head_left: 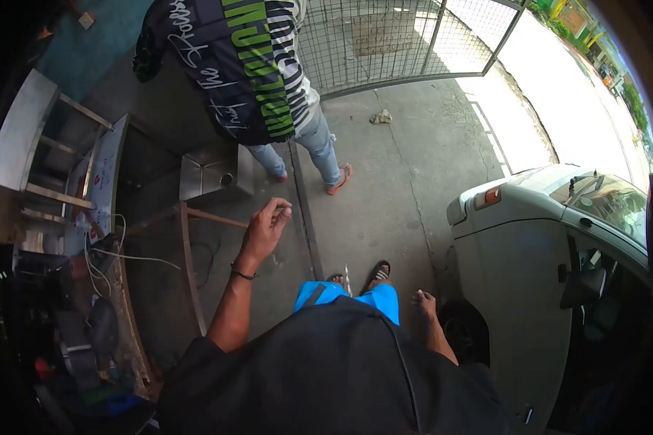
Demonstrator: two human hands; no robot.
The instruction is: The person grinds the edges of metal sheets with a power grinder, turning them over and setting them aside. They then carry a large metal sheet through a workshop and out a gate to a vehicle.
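Observation:
My left hand (269, 222) is raised in front of me, a dark band around its wrist. Its fingers are bent in toward the thumb; whatever they pinch, if anything, is too small to make out. Past it is a stainless steel sink basin (201, 176) with a round drain hole, close to a brown metal frame (189, 254). My right hand (424, 300) hangs low by my side, near the front wheel (464, 330) of a white van (519, 272). Its fingers look curled, and nothing shows in them.
Ahead, a person (250, 80) in a printed shirt and jeans faces away. A wire mesh gate (384, 43) stands beyond. At left are a workbench edge (134, 333) with clutter, a metal-legged stand (58, 145) and a loose white cable (141, 257). A crumpled lump (381, 117) lies on the concrete.

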